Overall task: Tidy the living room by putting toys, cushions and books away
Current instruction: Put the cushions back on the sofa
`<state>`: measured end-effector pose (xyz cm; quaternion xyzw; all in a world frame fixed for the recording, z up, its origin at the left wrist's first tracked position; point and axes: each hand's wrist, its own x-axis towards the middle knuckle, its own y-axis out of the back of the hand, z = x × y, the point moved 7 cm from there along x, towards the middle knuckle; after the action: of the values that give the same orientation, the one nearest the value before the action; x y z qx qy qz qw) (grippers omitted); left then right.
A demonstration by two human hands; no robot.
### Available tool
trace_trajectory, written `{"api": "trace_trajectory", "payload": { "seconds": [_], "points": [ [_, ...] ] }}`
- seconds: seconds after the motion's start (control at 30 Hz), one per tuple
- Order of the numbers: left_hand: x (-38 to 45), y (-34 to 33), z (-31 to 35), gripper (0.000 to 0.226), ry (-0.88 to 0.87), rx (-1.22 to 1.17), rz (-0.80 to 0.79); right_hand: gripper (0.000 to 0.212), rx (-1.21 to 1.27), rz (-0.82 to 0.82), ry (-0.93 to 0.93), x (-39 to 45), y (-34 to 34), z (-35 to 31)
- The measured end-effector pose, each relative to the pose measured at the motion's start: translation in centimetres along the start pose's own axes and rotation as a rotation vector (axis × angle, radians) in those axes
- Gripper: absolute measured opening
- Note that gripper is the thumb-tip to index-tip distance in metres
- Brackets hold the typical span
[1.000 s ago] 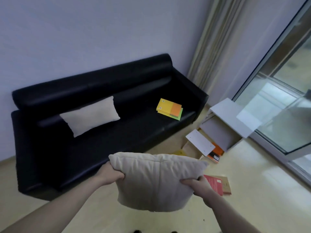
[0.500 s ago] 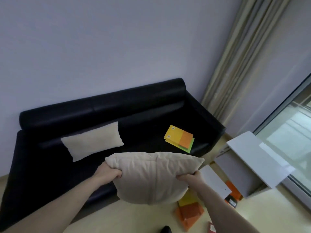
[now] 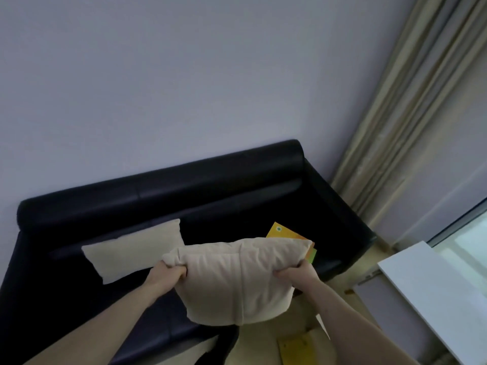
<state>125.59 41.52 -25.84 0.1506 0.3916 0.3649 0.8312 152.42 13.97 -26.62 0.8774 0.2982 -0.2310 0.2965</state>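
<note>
Cushion (image 3: 237,283), cream, held over black sofa (image 3: 237,196).
Soft, light, yielding; left hand (image 3: 166,276) and right hand (image 3: 296,275) each clench an upper corner, fabric bunched.

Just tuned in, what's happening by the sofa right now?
A person holds a beige cushion in the air in front of the black sofa, the left hand and right hand each gripping an upper corner. A second beige cushion leans against the sofa back, and a stack of yellow, orange and green books lies on the seat, partly hidden behind the held cushion.
</note>
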Motion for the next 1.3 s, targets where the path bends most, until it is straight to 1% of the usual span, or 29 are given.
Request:
{"api": "trace_trajectory", "payload": {
  "seconds": [0.07, 0.1, 0.2, 0.3, 0.37, 0.43, 0.47, 0.53, 0.6, 0.7, 0.73, 0.87, 0.9, 0.97, 1.03, 1.07, 1.17, 1.23, 1.3],
  "points": [
    [2.2, -0.3, 1.4, 0.006, 0.008, -0.014, 0.001, 0.076, -0.001, -0.008, -0.012, 2.2, -0.1, -1.0],
    [3.4, -0.5, 2.1, 0.005, 0.02, -0.018, -0.002, 0.078, 0.01, -0.017, -0.026, 3.4, -0.1, -1.5],
    [8.2, -0.9, 3.8, 0.014, 0.056, -0.016, -0.03, 0.085, 0.006, -0.01, -0.072, 7.7, -0.1, -2.8],
    [14.6, -1.3, 5.5, 0.031, 0.106, -0.005, -0.054, 0.089, -0.013, 0.012, -0.135, 13.9, -0.7, -4.1],
    [18.0, -1.8, 6.3, 0.028, 0.138, 0.0, -0.074, 0.086, -0.029, 0.026, -0.186, 17.4, -1.0, -4.6],
    [22.0, -2.1, 7.0, 0.014, 0.173, -0.013, -0.069, 0.081, -0.054, 0.022, -0.216, 21.8, -1.5, -5.5],
    [23.3, -2.2, 7.3, 0.007, 0.158, -0.029, -0.055, 0.08, -0.057, 0.015, -0.21, 23.1, -1.7, -5.7],
    [26.9, -2.3, 7.9, 0.016, 0.197, -0.048, -0.011, 0.079, -0.055, 0.001, -0.219, 26.0, -2.2, -7.5],
    [29.4, -2.5, 8.9, 0.014, 0.227, -0.07, 0.009, 0.07, -0.054, 0.0, -0.233, 27.7, -2.5, -9.7],
    [32.7, -2.6, 10.2, 0.015, 0.277, -0.111, 0.054, 0.04, -0.13, -0.035, -0.236, 30.9, -2.8, -12.2],
    [34.1, -2.8, 10.1, 0.015, 0.282, -0.115, 0.066, 0.037, -0.166, -0.058, -0.218, 32.0, -3.0, -12.9],
    [38.8, -3.3, 9.7, 0.017, 0.319, -0.109, 0.105, 0.043, -0.194, -0.117, -0.205, 36.7, -3.8, -15.6],
    [39.5, -3.3, 9.9, 0.017, 0.32, -0.109, 0.121, 0.049, -0.194, -0.122, -0.216, 37.6, -4.0, -16.2],
    [39.9, -3.0, 11.8, 0.017, 0.265, -0.131, 0.198, 0.068, -0.166, -0.103, -0.236, 39.8, -3.9, -16.8],
    [40.4, -2.5, 13.0, 0.023, 0.232, -0.198, 0.32, 0.098, -0.109, -0.09, -0.269, 42.0, -3.7, -16.8],
    [40.6, -2.4, 13.0, 0.024, 0.237, -0.239, 0.369, 0.106, -0.094, -0.102, -0.273, 43.0, -3.8, -16.9],
    [40.9, -1.7, 13.2, 0.028, 0.267, -0.294, 0.458, 0.116, -0.11, -0.129, -0.251, 44.5, -3.9, -18.2],
    [42.0, -1.6, 13.1, 0.025, 0.307, -0.248, 0.425, 0.122, -0.138, -0.122, -0.231, 45.7, -4.1, -18.4],
    [43.8, -2.2, 12.4, 0.024, 0.348, -0.142, 0.314, 0.118, -0.142, -0.114, -0.229, 46.7, -4.5, -19.0]
  ]
}}
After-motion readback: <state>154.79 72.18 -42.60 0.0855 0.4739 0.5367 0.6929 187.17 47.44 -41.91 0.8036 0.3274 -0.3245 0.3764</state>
